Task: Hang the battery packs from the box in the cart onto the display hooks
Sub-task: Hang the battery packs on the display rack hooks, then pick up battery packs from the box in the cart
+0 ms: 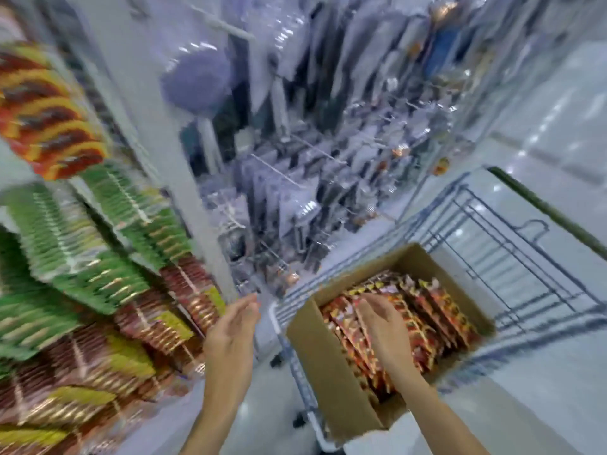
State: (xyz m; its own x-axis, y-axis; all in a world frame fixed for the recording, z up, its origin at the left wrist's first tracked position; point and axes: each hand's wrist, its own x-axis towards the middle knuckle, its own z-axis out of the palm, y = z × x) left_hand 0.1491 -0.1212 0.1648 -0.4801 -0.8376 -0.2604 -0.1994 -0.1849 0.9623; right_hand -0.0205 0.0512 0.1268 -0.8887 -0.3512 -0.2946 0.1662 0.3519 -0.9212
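Down at the near right of the scene, a cardboard box (313, 362) is sitting in the near end of a wire cart (512, 257). Its top is standing open and its inside is packed with upright rows of red and yellow battery packs (440, 310). The right hand (382, 323) is lying palm down over the left rows of those packs, its fingers stretched nearly straight and close together, with the tips touching the tops of the packs. As far as the blur is letting one see, no finger is curling round a pack, so this hand is lying flat and loose, gripping nothing.

The left hand (235, 326) is hovering left of the box, outside the cart and apart from its rim. Its palm is facing right and its fingers are relaxed and slightly bent; it is holding nothing and touching nothing.

Left of that hand, dense rows of goods are hanging: green packs (82, 231) in the middle, red and gold packs (154, 323) lower down, and striped red and yellow packs (49, 119) at the far top left. Past a white upright (184, 198), clear-wrapped goods (295, 198) are hanging on wire pegs (297, 144), all heavily blurred. A pale glossy floor (558, 103) is showing at the far right.
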